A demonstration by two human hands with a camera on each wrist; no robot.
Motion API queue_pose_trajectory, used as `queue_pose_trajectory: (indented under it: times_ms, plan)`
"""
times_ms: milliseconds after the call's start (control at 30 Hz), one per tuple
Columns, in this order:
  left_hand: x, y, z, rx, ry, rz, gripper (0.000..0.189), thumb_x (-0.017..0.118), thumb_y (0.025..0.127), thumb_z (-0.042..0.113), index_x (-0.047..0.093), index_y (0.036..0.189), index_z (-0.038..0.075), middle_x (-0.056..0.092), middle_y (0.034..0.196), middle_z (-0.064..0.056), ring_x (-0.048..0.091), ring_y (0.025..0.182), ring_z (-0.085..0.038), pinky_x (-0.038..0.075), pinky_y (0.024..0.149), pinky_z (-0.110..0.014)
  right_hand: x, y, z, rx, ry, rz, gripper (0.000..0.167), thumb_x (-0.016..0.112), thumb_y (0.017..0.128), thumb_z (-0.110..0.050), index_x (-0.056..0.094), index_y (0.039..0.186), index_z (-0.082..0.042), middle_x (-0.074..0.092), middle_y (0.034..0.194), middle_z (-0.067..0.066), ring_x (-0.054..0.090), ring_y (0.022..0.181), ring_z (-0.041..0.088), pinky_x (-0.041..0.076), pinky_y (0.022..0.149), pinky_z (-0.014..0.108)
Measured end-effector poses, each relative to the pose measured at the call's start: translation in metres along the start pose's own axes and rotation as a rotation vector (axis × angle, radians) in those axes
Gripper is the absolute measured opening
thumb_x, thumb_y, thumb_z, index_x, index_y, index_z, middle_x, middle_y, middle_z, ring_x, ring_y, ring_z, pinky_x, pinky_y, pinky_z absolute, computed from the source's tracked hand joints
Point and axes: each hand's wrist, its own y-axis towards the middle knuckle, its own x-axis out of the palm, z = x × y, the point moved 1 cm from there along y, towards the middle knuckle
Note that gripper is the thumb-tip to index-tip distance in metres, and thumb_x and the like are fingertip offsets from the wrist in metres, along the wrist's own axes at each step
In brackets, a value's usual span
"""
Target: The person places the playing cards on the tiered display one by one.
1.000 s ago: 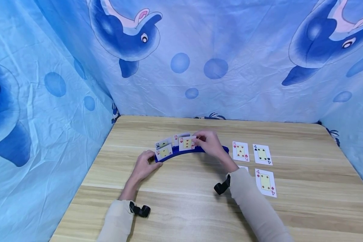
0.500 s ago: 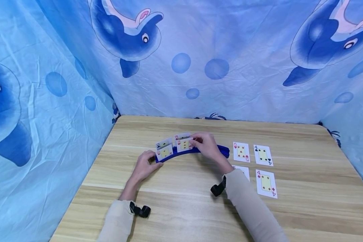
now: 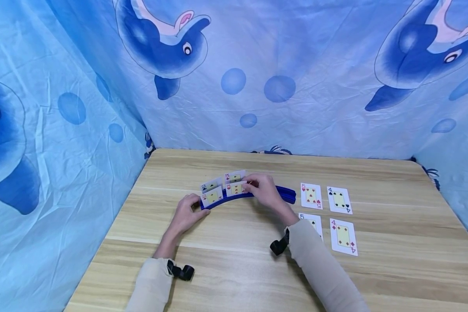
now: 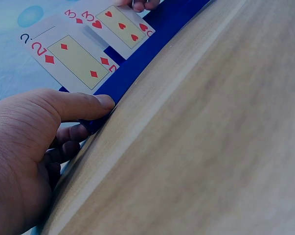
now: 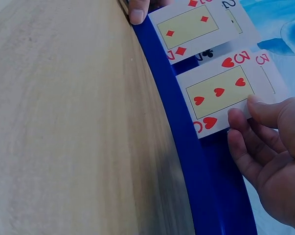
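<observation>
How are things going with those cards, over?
Left hand: gripping one end of the rack. Right hand: pinching the three of hearts at the rack, in front of the three of diamonds. Nothing visibly in the way.

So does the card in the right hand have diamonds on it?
No, in the right wrist view the card pinched by the right hand is plainly a three of hearts.

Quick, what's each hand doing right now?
Left hand: closed, holding the left end of the blue card rack.
Right hand: closed, pinching the three of hearts.
</observation>
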Motion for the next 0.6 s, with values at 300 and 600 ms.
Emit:
queue_pose_trajectory:
  times_ms: [300,600]
  plan:
    - [-0.0006,0.0000,0.0006,-0.009,-0.009,-0.008,0.030,0.083,0.079,0.013,0.073,0.104,0.001,0.070,0.107,-0.014,0.060,0.101,-0.027,0.046,0.088,-0.037,0.0025,0.0006,0.0032,0.006,0.044,-0.015,0.020,0.068,0.094,-0.008,0.074,0.111,-0.001,0.076,0.101,0.017,0.071,0.079,0.018,0.052,0.063,0.019]
    - [0.0004,-0.0004,0.0009,-0.021,-0.007,-0.012,0.032,0.083,0.079,0.013,0.073,0.106,0.000,0.070,0.109,-0.015,0.060,0.103,-0.027,0.047,0.090,-0.038,0.0027,-0.0021,0.0015,0.029,0.026,-0.015,0.023,0.069,0.093,-0.010,0.073,0.114,-0.002,0.076,0.101,0.015,0.072,0.080,0.018,0.052,0.063,0.020]
